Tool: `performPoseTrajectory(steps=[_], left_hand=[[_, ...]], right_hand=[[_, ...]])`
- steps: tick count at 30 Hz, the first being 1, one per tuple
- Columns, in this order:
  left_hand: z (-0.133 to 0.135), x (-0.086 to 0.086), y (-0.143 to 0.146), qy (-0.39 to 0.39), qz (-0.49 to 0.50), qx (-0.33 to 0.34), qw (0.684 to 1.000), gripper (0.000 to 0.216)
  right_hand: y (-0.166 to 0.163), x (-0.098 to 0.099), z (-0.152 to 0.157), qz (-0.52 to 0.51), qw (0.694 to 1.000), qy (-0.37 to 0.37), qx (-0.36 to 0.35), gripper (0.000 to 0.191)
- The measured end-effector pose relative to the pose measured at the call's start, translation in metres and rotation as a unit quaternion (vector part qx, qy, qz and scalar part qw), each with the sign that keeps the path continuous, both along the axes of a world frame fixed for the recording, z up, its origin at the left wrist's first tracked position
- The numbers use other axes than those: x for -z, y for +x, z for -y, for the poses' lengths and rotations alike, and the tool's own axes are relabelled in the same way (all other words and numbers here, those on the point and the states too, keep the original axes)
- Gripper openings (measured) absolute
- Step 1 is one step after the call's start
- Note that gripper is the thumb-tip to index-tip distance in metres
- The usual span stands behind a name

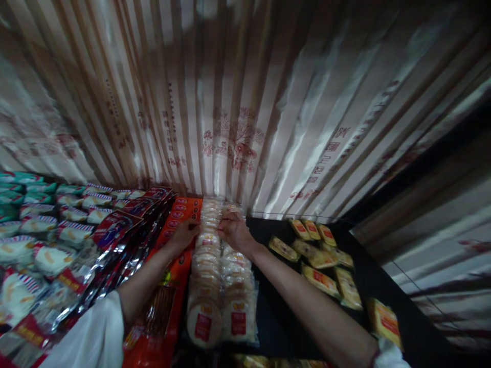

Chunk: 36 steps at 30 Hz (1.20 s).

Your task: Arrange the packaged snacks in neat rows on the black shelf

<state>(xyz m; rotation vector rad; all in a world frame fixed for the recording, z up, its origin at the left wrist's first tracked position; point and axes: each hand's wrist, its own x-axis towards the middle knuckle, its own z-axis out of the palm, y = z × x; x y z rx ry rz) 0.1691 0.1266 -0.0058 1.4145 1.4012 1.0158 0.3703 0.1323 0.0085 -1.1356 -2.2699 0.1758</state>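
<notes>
Two rows of clear packets of round, pale, flat biscuits run away from me, their labels red and yellow; the front packet of the left row (204,324) and that of the right row (238,321) show best. My left hand (186,234) pinches the left edge of a biscuit packet (208,240) in the far part of the left row. On that packet's other side, my right hand (236,234) has its fingers closed at its right edge, reaching over the right row. The fingertips are partly hidden and a little blurred.
Orange-red bags (153,327) lie left of the rows, then dark shiny bags (134,214) and many white and green snack packets (49,225). Several small yellow packets (318,255) lie scattered on the black surface (276,312) at right. A printed, pleated curtain (230,102) hangs behind.
</notes>
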Motion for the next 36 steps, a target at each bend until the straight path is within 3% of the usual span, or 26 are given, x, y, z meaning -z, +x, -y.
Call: performPoseTrajectory(steps=[5, 10, 12, 20, 28, 34, 36], left_hand=[[0.017, -0.015, -0.007, 0.0, -0.098, -0.037, 0.994, 0.032], [0.038, -0.017, -0.016, -0.089, -0.08, 0.098, 0.988, 0.04], [0.042, -0.016, -0.016, -0.101, -0.043, 0.11, 0.988, 0.036], [0.04, -0.013, -0.007, -0.043, -0.003, 0.002, 0.999, 0.019], [0.046, -0.007, -0.008, -0.024, -0.04, -0.046, 0.998, 0.031], [0.059, -0.013, -0.016, -0.052, -0.055, 0.066, 0.995, 0.031], [0.06, -0.013, -0.015, -0.047, -0.049, 0.061, 0.996, 0.025]], right_hand=[[-0.004, 0.004, 0.0, -0.011, 1.0, -0.007, 0.011, 0.008], [-0.005, 0.002, 0.001, -0.008, 1.0, -0.014, 0.022, 0.01], [-0.006, 0.002, 0.002, -0.008, 1.0, -0.019, 0.023, 0.011], [-0.004, -0.006, 0.013, -0.043, 0.999, 0.027, 0.011, 0.009], [-0.004, -0.002, 0.017, -0.018, 1.0, -0.009, -0.016, 0.007], [-0.008, -0.011, 0.02, -0.007, 1.0, -0.028, -0.005, 0.007], [-0.008, -0.015, 0.024, -0.012, 1.0, -0.022, -0.004, 0.005]])
